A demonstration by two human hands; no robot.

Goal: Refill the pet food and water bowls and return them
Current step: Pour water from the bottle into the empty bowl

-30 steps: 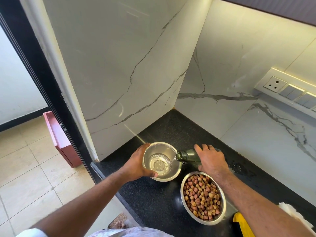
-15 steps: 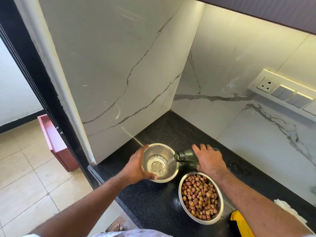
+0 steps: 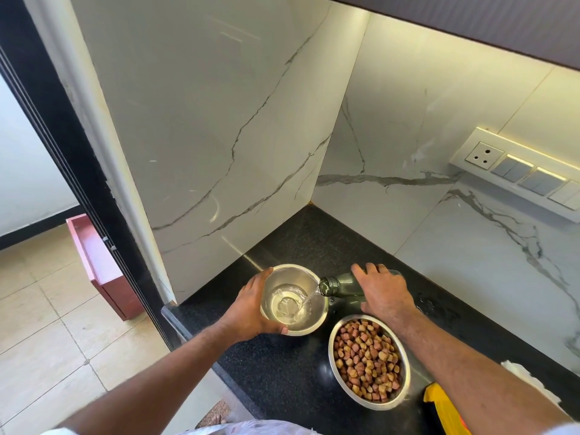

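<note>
1. The water bowl (image 3: pixel 293 299), a steel one, is being held at its left rim by the left hand (image 3: pixel 251 309), the fingers curled around the edge and the thumb on the near side.
2. The glass bottle (image 3: pixel 343 284) is being gripped from above by the right hand (image 3: pixel 384 291) and is being tilted almost flat, its mouth over the bowl's right rim.
3. A thin stream of water (image 3: pixel 309 298) is being poured into the bowl, which is partly filled.
4. The food bowl (image 3: pixel 368 361), full of kibble (image 3: pixel 365 359), is being left on the black counter (image 3: pixel 282 372), just beside the water bowl and under the right forearm.
</note>
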